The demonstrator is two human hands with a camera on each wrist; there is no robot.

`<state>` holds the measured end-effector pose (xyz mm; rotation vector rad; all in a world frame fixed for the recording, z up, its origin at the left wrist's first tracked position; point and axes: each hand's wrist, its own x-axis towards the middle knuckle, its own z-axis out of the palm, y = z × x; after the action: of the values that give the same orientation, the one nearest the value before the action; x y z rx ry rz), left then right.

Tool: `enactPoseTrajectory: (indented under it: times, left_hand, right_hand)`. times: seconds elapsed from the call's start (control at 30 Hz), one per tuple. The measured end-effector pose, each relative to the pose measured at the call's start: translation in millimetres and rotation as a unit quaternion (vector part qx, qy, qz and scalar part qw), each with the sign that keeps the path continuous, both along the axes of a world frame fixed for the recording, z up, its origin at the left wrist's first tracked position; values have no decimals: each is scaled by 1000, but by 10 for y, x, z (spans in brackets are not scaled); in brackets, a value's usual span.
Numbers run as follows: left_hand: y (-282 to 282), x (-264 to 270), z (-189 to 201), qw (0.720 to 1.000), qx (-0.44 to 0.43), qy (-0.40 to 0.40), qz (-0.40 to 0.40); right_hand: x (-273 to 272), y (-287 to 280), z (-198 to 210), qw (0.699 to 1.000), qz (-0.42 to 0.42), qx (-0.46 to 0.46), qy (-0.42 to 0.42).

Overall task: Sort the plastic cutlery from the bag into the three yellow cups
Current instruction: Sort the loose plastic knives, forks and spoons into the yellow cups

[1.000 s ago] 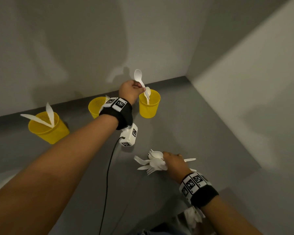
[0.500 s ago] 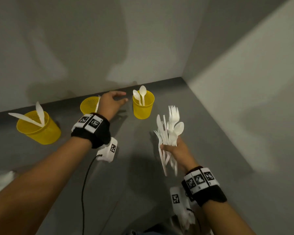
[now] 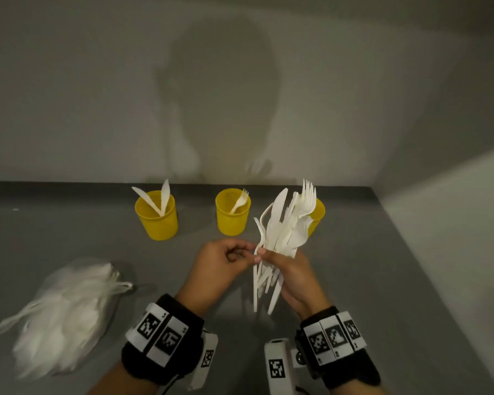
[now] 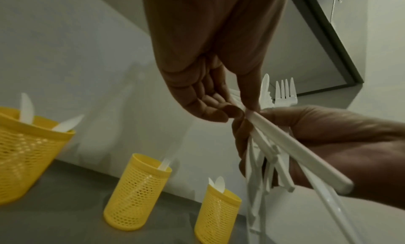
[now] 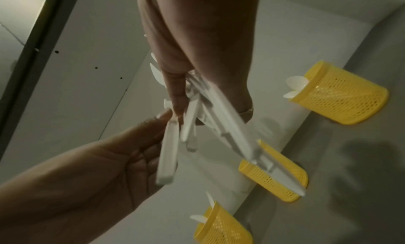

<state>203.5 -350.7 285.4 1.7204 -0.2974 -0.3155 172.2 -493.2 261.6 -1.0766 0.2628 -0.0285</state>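
The right hand (image 3: pixel 290 276) clutches a fanned bundle of forks and knives (image 3: pixel 283 232) at five o'clock from the middle cup (image 3: pixel 232 220), so the left hand (image 3: pixel 223 262), pinching one handle, may drag neighbours loose

A flat grey tabletop (image 3: pixel 382 280) carried three yellow perforated plastic cups in a row near the wall: left (image 3: pixel 157 220), middle (image 3: pixel 232 216), right (image 3: pixel 317 215). A crumpled clear plastic bag (image 3: pixel 60 317) of white cutlery lay at its front left.
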Motion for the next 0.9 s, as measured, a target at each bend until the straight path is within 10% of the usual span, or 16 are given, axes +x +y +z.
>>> enactPoseTrajectory:
  times: [0.3, 0.9]
  left_hand:
    - [391, 122, -58, 992, 45, -66, 93]
    - [174, 292, 71, 993, -29, 98, -60]
  right_hand:
    - [19, 274, 36, 998, 50, -32, 11]
    - [30, 170, 180, 996, 88, 3, 13]
